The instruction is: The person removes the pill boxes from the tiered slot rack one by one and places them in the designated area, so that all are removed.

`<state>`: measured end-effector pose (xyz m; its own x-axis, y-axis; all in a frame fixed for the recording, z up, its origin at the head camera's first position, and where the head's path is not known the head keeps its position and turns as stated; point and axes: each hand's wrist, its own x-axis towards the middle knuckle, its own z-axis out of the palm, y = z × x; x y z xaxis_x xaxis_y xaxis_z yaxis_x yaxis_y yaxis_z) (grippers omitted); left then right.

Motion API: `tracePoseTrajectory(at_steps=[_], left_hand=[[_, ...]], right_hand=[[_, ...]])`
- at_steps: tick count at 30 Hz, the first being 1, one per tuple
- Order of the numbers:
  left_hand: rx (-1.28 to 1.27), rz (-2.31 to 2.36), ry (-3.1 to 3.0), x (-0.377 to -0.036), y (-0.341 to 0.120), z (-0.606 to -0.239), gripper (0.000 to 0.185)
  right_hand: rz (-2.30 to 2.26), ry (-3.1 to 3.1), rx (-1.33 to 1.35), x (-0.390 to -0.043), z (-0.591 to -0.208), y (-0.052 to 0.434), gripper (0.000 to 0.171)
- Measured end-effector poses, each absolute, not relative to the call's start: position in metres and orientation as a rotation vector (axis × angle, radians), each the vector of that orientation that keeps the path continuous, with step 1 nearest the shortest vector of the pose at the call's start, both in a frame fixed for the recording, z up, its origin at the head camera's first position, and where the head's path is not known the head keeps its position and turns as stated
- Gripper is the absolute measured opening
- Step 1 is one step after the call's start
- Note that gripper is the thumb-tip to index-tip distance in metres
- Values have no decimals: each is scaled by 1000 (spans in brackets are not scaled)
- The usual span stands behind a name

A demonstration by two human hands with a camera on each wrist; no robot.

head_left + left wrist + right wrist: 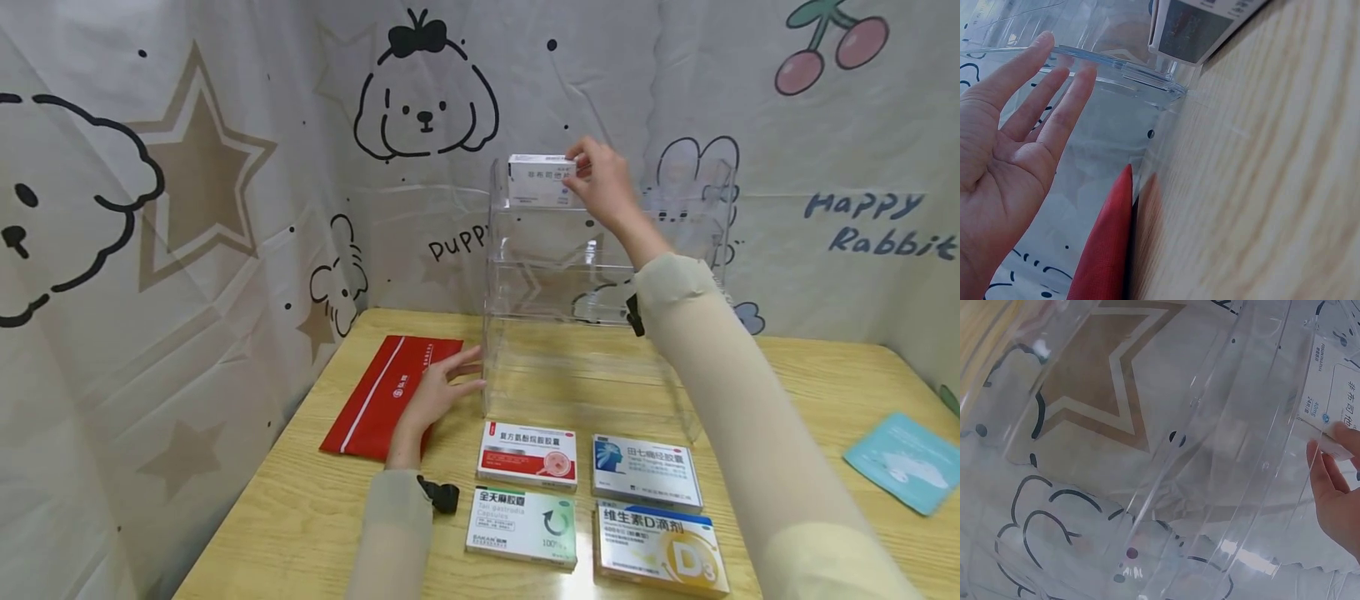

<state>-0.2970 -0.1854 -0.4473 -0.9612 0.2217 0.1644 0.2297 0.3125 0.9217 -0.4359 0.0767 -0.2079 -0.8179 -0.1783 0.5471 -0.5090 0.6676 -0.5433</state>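
Observation:
A clear acrylic tiered display rack [600,316] stands on the table. On its top tier, at the left end, is a white medicine box [536,185], upright with its printed front facing me. My right hand [606,185] pinches the right end of this box between thumb and fingers; the right wrist view also shows the box [1329,394] and the hand [1338,500]. My left hand [435,396] is at the rack's left side, its fingers extended against the clear side panel. In the left wrist view, the left hand's [1016,144] fingertips meet the panel edge.
Before the rack lie a red-and-white box [527,442], a white-blue box [647,479], a green-white box [521,542] and a vitamin D box [660,567]. A red pouch [375,408] lies left, a light-blue packet [903,458] right. A printed curtain [247,350] hangs behind.

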Motion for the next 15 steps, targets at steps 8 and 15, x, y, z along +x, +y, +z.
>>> tracePoseTrajectory(at_steps=[8,15], left_hand=[[-436,-1798,-2536,-296,-184,-446,60],[-429,-1782,-2546,-296,-185,-446,60]], right_hand=[[1020,-2376,533,-436,-212,79,30],[1096,-2278,496,-436,-213,81,31]])
